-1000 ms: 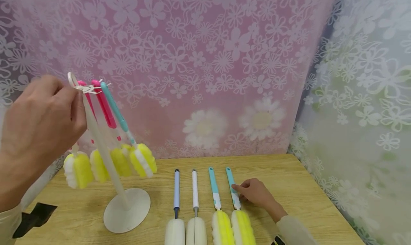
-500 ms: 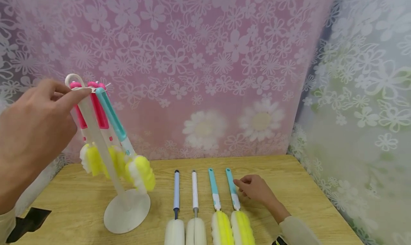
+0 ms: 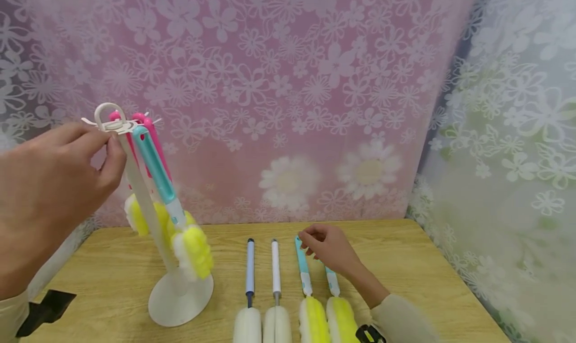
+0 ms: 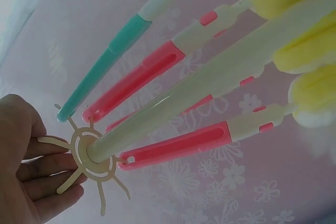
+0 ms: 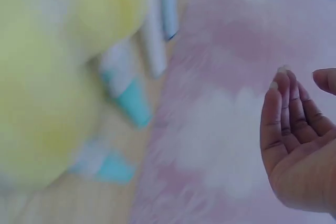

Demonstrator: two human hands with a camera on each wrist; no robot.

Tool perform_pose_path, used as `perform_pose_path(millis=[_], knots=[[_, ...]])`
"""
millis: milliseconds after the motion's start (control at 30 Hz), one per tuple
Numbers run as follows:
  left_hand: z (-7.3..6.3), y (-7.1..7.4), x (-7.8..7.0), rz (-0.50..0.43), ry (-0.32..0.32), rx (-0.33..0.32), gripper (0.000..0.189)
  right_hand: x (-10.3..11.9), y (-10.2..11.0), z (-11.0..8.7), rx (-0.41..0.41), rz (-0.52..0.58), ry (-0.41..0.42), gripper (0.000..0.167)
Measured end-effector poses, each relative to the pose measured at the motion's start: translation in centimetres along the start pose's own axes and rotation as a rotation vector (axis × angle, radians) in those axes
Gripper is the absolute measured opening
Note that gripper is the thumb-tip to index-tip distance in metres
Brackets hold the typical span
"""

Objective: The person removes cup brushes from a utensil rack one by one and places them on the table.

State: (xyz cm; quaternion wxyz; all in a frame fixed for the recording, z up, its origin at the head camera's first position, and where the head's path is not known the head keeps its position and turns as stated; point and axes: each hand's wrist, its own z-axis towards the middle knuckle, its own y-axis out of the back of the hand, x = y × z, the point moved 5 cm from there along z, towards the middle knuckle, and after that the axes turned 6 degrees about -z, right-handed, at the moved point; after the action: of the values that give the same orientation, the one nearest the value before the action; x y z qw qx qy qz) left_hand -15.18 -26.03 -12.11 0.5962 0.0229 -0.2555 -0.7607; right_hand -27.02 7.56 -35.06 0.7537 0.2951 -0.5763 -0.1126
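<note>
Right hand's [image 3: 330, 248] hovering way nearer, fingers loose and gripping nothing, with the left teal brush [image 3: 307, 284] lying at its 8 o'clock on the counter [image 3: 400, 255], running roughly 12-to-6, while the left hand's [image 3: 67, 168] pinching the stand [image 3: 150, 210] toward 10.

White stand [image 3: 150, 213] on a wooden table [image 3: 405, 268]. The left hand [image 3: 67, 163] pinched the stand's top, from which a turquoise-handled brush [image 3: 156, 165] and pink-handled brushes [image 3: 158, 145] hung, heads downward. Right of the stand lay, in order, a blue-handled brush [image 3: 250, 268], a white-handled brush [image 3: 276, 268] and two turquoise-and-white brushes [image 3: 302, 263]. Farther right of the stand, the right hand [image 3: 330, 248] overlapped this last pair's handles; contact was unclear.
</note>
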Motion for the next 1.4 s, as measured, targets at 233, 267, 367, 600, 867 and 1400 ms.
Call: perform_pose_path(millis=[233,267,367,600,867,1400], knots=[[-0.1,0.0,0.1,-0.02,0.064,-0.066,0.046,7.1,-3.4,1.9,0.011,0.064,0.204,0.025],[-0.1,0.0,0.1,-0.021,0.063,-0.073,0.047,8.1,-4.0,2.2,0.008,0.063,0.228,0.025],[-0.1,0.1,0.1,-0.018,0.048,-0.065,0.046,11.0,-5.8,3.0,0.007,0.097,0.284,0.028],[0.0,-0.1,0.1,-0.028,0.054,-0.034,0.036,16.2,-9.6,4.1,-0.036,0.207,0.368,0.039],[0.1,0.0,0.3,-0.033,0.067,-0.039,0.035,19.8,-11.3,4.6,-0.148,0.229,0.446,0.043],[0.0,-0.1,0.4,-0.027,0.075,-0.038,0.031,20.9,-10.8,5.2,-0.218,0.303,0.392,0.032]])
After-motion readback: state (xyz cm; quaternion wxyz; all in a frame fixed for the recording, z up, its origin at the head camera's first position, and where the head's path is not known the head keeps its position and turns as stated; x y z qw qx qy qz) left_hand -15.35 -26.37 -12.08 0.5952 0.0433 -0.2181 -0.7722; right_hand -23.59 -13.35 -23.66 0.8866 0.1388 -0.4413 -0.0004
